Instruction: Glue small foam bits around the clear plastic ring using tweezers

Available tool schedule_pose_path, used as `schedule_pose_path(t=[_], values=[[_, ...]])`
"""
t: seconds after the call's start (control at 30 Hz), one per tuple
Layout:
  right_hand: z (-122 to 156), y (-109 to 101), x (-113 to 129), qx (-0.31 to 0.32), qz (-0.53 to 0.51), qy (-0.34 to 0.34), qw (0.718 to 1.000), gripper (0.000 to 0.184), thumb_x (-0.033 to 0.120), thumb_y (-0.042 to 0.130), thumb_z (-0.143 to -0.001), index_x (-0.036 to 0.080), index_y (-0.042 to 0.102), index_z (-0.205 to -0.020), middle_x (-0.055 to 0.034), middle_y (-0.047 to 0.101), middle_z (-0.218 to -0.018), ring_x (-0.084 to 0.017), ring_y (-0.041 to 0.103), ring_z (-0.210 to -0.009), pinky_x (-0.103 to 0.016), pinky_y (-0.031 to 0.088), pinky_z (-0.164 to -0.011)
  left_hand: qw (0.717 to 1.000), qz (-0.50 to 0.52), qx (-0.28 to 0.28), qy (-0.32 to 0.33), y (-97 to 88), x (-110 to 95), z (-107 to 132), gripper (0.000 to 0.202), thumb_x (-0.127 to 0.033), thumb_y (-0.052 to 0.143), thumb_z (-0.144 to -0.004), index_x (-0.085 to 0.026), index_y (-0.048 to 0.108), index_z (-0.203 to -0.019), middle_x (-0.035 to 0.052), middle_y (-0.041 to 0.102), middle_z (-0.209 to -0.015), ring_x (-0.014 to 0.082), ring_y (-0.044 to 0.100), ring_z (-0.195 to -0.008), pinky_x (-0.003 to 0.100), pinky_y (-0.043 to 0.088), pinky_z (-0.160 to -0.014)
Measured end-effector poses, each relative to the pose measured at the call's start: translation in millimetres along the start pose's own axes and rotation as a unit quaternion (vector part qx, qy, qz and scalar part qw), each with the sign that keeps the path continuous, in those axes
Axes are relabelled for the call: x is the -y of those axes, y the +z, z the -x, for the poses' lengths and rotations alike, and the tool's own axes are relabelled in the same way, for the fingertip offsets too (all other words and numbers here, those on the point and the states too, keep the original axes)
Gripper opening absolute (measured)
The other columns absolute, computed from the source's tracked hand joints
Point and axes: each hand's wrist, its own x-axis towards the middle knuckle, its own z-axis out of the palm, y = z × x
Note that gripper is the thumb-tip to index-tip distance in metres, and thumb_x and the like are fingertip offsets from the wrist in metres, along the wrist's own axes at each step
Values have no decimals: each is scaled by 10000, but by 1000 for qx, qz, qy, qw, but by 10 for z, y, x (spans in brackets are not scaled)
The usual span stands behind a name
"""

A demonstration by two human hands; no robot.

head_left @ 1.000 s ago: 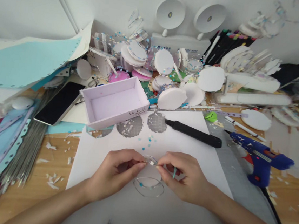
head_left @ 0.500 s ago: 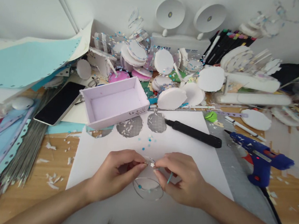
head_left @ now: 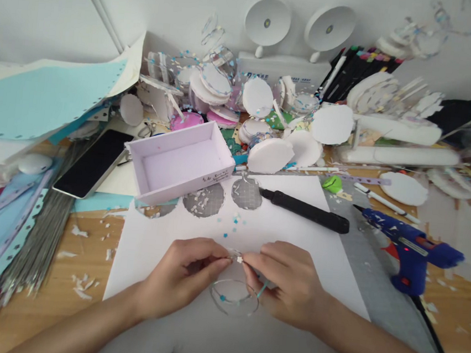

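Over the white sheet (head_left: 156, 246), my left hand (head_left: 188, 269) pinches part of a thin wire between thumb and forefinger. Facing it, my right hand (head_left: 286, 278) is closed too, its fingertips at a small white flower-shaped piece (head_left: 239, 259) on the wire. Loops of the coiled wire (head_left: 236, 302) hang below the fingers, carrying a small blue piece (head_left: 222, 297). A thin teal strip (head_left: 263, 288) sticks out between my right thumb and fingers. Loose blue flower pieces (head_left: 225, 235) lie on the sheet just beyond the hands.
Behind the sheet stands a pale lilac box (head_left: 178, 162). A black pen-like tool (head_left: 305, 210) lies on the right, near a blue glue gun (head_left: 414, 246). At left are a phone (head_left: 94, 162) and a wire bundle (head_left: 42, 235). White foam discs (head_left: 271, 155) pile up behind.
The wire loops have swung slightly right, and the teal strip has tilted in my right hand. The white flower-shaped piece has turned a little. Both hands remain almost where they were.
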Motion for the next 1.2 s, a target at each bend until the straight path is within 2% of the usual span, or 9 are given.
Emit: schedule_pose_path(t=[0.23,0.6,0.77,0.87,0.97,1.03,1.13,1.2], values=[[38,15,-10,19,-32,19,999,116,150,528,-807,198,633,-791,25,518,-558,-105,454,-509,-257,342,-528,1000,-8,9,25,-8,12,5,201,-207,516,-926,-128,690,-862,18,587,-676,109,500,-598,209,393,-555],[23,15,-1,22,-44,24,999,119,162,530,-823,194,640,-792,21,534,-560,-100,459,-491,-253,348,-512,998,-36,41,40,-45,35,14,239,-213,485,-937,-115,683,-844,38,590,-676,118,490,-592,223,375,-540],[1,-5,-10,-5,-68,32,997,71,204,601,-771,189,646,-824,20,556,-572,-106,492,-503,-250,390,-516,999,-24,16,36,-21,12,35,233,-216,510,-919,-107,706,-856,39,596,-664,110,478,-569,211,362,-510],[10,-75,-31,-41,-115,46,991,306,286,652,-730,175,635,-1015,21,584,-616,-109,506,-509,-246,420,-509,999,-20,-12,38,-24,14,33,232,-218,519,-910,-106,718,-873,48,615,-673,117,503,-578,213,382,-521],[35,-147,-77,-65,-171,98,978,279,204,537,-844,199,623,-1109,43,527,-575,-93,471,-475,-230,416,-499,998,-31,-52,34,-49,21,14,210,-211,543,-899,-117,730,-891,56,643,-699,120,522,-586,213,395,-524],[47,-161,-122,-107,-227,152,956,307,188,403,-922,214,633,-1124,17,527,-611,-119,517,-554,-261,452,-580,996,-41,-72,39,-63,26,0,195,-196,557,-890,-128,739,-909,49,644,-696,111,512,-564,206,390,-509],[42,-131,-197,-182,-286,202,919,391,321,312,-960,203,672,-1056,-47,565,-761,-186,556,-754,-340,458,-709,994,-52,-80,57,-66,38,-12,197,-186,564,-886,-135,748,-935,42,631,-679,107,516,-551,204,399,-505],[29,-99,-237,-188,-301,241,904,464,401,282,-965,200,695,-894,-47,552,-724,-181,529,-711,-325,431,-652,993,-57,-78,67,-57,52,-14,203,-183,564,-885,-128,748,-951,51,632,-689,113,536,-563,208,414,-514]])
